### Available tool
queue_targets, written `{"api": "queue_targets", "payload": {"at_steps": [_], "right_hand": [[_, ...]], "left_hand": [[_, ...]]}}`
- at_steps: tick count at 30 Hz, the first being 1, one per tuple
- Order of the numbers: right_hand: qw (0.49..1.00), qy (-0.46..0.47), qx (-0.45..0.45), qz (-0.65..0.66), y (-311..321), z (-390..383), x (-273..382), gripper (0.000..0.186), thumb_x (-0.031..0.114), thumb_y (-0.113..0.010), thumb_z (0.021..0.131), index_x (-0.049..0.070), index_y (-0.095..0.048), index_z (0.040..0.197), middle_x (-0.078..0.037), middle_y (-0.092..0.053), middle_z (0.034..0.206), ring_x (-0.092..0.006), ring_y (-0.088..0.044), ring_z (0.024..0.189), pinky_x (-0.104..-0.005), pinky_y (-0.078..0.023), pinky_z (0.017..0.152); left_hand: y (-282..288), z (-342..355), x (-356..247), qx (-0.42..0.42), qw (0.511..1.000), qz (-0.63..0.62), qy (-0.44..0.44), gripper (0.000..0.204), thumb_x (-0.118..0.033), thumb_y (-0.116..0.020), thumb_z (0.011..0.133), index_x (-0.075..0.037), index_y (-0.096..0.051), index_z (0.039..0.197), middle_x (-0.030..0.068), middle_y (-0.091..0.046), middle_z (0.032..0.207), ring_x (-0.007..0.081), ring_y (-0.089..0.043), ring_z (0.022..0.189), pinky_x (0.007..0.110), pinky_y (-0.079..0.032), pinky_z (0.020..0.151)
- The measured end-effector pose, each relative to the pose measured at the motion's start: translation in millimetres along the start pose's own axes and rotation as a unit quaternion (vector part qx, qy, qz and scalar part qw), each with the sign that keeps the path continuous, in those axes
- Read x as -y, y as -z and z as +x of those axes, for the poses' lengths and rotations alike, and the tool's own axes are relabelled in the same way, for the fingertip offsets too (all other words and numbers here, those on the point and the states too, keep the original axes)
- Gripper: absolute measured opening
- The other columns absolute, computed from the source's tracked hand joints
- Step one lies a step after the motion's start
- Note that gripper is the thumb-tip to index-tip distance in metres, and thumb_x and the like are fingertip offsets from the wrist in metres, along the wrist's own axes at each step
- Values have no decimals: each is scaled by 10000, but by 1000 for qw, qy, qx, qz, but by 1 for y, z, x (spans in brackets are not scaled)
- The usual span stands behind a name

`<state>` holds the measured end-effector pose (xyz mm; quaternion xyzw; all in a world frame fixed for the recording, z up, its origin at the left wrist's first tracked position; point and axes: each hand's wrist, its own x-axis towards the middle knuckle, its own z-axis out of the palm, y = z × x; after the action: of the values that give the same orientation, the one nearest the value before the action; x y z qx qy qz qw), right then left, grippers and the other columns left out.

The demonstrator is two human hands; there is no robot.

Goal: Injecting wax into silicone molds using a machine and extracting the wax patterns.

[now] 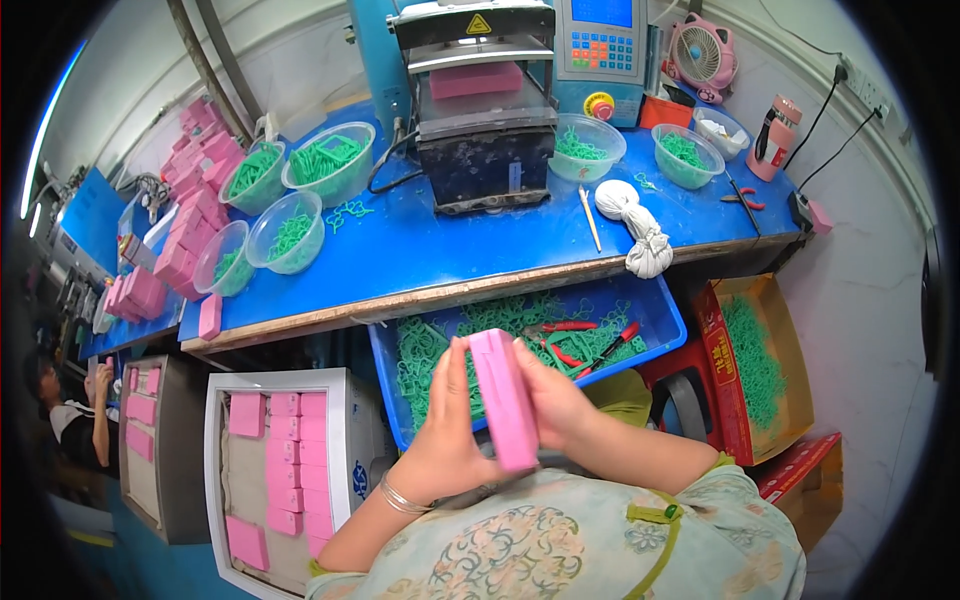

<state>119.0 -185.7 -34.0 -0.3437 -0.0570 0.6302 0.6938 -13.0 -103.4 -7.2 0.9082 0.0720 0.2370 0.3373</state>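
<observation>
My left hand [440, 430] and my right hand [555, 405] grip a pink rectangular block [505, 400], held upright between them. Just beyond it, a blue tray [650, 295] holds many green loops and strands, with red-handled pliers [565, 330] lying on them. To my lower left, an open white-rimmed box [350, 380] holds several pink blocks [285, 425] on a pale bed.
The blue bench [370, 270] carries bowls of green pieces [290, 235], stacked pink blocks [190, 220], a press machine [480, 150], a control panel [600, 40], a white cloth bundle [645, 240]. Boxes [760, 370] stand at right. Another person [70, 420] works at far left.
</observation>
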Motion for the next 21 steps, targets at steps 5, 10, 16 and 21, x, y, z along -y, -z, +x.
{"api": "queue_targets", "payload": {"at_steps": [5, 10, 16, 21], "right_hand": [[996, 53, 54, -53, 5, -17, 26, 408, 290, -496, 905, 22, -452, 1209, -107, -543, 1125, -192, -553, 1012, -341, -460, 869], [966, 155, 124, -165, -7, -26, 37, 553, 110, -628, 820, 14, -381, 1306, -95, -504, 1219, -147, -497, 1080, -307, -408, 918], [880, 307, 161, -325, -16, -29, 23, 485, 49, -629, 818, 17, -445, 1266, -93, -510, 1223, -128, -497, 1079, -279, -410, 921], [885, 259, 186, -339, -30, -21, 21, 469, 99, -598, 852, 27, -407, 1274, -79, -485, 1222, -138, -476, 1104, -292, -405, 928]], "left_hand": [[6, -13, 2, -6, 930, -349, 117, 1130, -189, -790, 645, -57, 30, 1411, 188, -160, 1429, 316, -255, 1300, 430, -257, 1040], [-1, -10, 10, -58, 997, 36, -18, 1105, -238, -781, 651, -105, 3, 1418, 276, -100, 1420, 406, -204, 1308, 512, -249, 1026], [-15, -7, 45, -211, 904, 341, -147, 739, -325, -616, 809, -230, -181, 1398, 280, -100, 1405, 499, -90, 1292, 669, -132, 975], [-6, -5, 62, -190, 935, 283, -101, 588, -339, -549, 853, -233, -256, 1351, 271, -103, 1400, 491, -132, 1282, 657, -139, 979]]}}
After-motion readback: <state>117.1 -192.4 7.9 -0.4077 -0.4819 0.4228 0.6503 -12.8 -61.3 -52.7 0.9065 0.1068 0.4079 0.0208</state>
